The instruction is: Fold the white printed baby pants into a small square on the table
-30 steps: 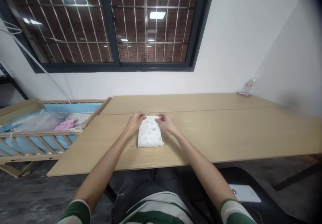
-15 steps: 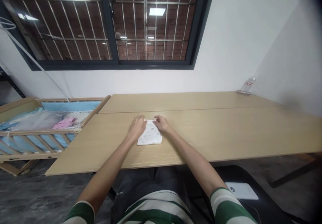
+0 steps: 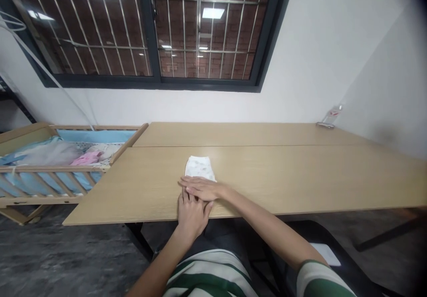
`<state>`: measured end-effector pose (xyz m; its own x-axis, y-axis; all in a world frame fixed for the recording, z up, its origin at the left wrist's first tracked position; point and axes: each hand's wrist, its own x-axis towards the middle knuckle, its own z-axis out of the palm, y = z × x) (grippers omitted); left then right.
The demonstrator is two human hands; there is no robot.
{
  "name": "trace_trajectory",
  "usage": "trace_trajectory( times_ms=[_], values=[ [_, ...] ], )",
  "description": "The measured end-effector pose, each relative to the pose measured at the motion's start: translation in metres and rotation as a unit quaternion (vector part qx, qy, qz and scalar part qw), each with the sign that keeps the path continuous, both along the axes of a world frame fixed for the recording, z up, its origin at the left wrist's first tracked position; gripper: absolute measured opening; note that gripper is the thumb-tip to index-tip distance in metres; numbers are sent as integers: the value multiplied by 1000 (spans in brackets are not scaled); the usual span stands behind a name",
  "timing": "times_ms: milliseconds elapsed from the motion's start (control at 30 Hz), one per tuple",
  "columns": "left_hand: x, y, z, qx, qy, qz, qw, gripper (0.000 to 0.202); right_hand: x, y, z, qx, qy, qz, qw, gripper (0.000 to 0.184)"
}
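A small folded white cloth [image 3: 200, 167] with a faint print lies flat on the wooden table [image 3: 283, 172]. Across its near end rests my right hand [image 3: 202, 187], palm down with fingers stretched to the left. My left hand [image 3: 192, 211] is closer to the table's front edge, its fingers extended forward and their tips partly under my right hand. Both hands look open. The near edge of the cloth is hidden beneath them, so I cannot tell whether my left fingertips touch it.
At the left stands a wooden crib [image 3: 60, 170] holding bedding and a pink cloth [image 3: 87, 157]. A clear plastic bottle [image 3: 332, 115] is at the table's far right corner. Below the table's right front is a black chair [image 3: 310, 232] with a white object [image 3: 325, 253] on it.
Both hands have left the far corners of the cloth and come toward me to its near end. My right hand now lies flat across it, overlapping my left fingers.
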<state>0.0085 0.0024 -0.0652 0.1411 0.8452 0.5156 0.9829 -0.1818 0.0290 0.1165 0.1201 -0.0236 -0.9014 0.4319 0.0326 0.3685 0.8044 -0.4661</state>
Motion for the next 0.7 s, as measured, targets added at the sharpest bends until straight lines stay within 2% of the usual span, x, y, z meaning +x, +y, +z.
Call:
trace_trajectory(
  times_ms=[133, 300, 400, 567, 700],
  values=[
    [-1, 0, 2, 1, -20, -1, 1000, 50, 8, 33, -13, 15, -51, -56, 997, 58],
    [-3, -1, 3, -21, -36, -3, 999, 54, 15, 76, -14, 56, -75, -101, 991, 61],
    [-3, -1, 4, -21, -23, -2, 1000, 55, 17, 93, -15, 62, -68, -108, 990, 61],
    [-3, -1, 5, -35, -4, 1, 999, 56, 18, 99, -24, 63, -23, -105, 992, 63],
    [-21, 10, 9, -82, -11, -29, 996, 48, 23, 91, -27, 83, 102, -139, 982, 58]
  ],
)
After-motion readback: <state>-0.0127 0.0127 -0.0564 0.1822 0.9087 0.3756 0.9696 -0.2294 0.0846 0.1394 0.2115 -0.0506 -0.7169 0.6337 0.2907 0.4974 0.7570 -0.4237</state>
